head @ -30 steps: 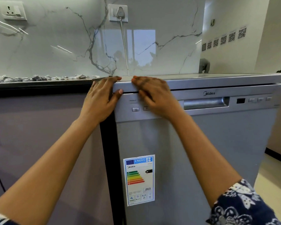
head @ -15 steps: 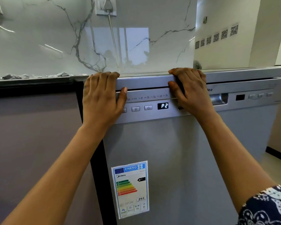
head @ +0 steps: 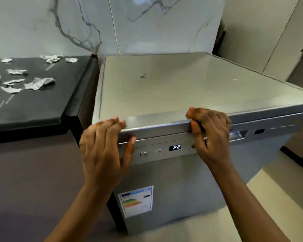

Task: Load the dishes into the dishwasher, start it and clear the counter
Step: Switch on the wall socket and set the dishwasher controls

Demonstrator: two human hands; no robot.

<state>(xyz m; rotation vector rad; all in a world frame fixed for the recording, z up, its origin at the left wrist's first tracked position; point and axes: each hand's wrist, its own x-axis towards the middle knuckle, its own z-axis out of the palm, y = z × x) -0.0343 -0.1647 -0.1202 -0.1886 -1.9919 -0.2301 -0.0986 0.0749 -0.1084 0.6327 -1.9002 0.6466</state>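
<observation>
head view | dishwasher (head: pixel 164 84) mid-frame, door closed, display (head: pixel 175 147) reads P2 | left hand (head: pixel 101 151) flat over its top front edge, gripping nothing | right hand (head: pixel 212 135) curled round that edge | loading seems done, start apparently set | foil scraps (head: pixel 37 83) on worktop (head: pixel 42 105), left of frame, not yet cleared

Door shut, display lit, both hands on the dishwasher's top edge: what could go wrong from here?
The left hand, thumb beside the buttons, might bump one and change the P2 on the display. The right hand grips the top edge of the dishwasher; a tug could shift the machine. Foil scraps on the counter may be overlooked.
</observation>
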